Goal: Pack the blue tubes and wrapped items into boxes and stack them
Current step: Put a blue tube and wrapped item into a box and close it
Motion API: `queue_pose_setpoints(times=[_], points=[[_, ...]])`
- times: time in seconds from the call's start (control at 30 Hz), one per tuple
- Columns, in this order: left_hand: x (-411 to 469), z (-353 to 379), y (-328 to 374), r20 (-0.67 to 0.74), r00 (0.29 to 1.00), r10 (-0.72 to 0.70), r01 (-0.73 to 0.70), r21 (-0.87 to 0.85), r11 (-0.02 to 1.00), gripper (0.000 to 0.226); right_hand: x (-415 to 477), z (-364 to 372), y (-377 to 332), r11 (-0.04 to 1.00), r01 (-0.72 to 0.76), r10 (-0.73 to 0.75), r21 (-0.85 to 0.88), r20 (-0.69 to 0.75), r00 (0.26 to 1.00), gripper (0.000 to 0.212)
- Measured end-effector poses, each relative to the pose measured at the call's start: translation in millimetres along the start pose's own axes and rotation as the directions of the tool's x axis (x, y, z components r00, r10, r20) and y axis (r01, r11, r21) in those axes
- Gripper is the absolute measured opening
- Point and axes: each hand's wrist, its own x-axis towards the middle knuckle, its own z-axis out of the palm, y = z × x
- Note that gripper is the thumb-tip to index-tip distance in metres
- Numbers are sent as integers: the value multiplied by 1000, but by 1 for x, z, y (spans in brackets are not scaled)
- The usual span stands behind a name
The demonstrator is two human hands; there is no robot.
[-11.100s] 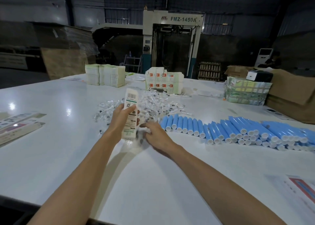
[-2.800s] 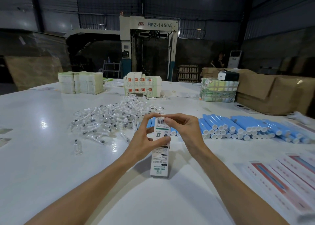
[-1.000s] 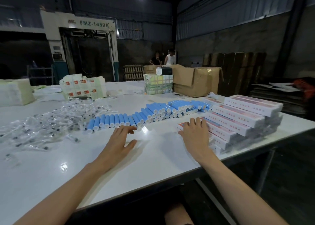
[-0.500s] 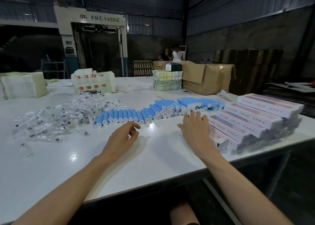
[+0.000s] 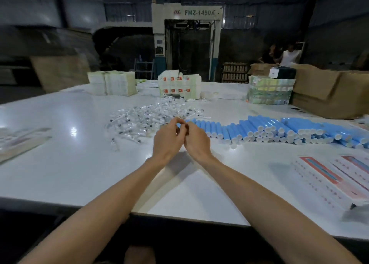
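Both hands are held together over the table. The left hand and right hand touch at their curled fingertips. Whether anything small is pinched between them cannot be determined.

Directly beyond the fingertips begins the row of blue tubes, which runs off to the right. Each tube lies with its long axis pointing away from the person, white cap nearest. The right hand is the nearer to that row.

The wrapped items lie in a loose heap ahead and to the left, nearer the left hand. Flat boxes lie on the near right of the table.

Judgement: a tube is the likeliest next pick, taken by the right hand at its cap end.
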Motion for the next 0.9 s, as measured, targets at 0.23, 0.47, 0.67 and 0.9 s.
queue_pose_setpoints(times=[0.23,0.47,0.67,0.9], points=[[-11,-52,-68,154,987,-47,5,266,964,12,4,52,0,997,-17,14,74,54,998,27],[9,-165,-159,-43,973,-226,209,577,790,22,4,57,10,984,24,-35,175,59,998,30],[9,-267,-229,-214,848,-484,421,826,374,46,1,60,7,978,98,-118,183,99,988,33],[-2,-292,-272,-232,756,-613,436,876,206,45,3,61,5,972,106,-136,208,138,981,34]])
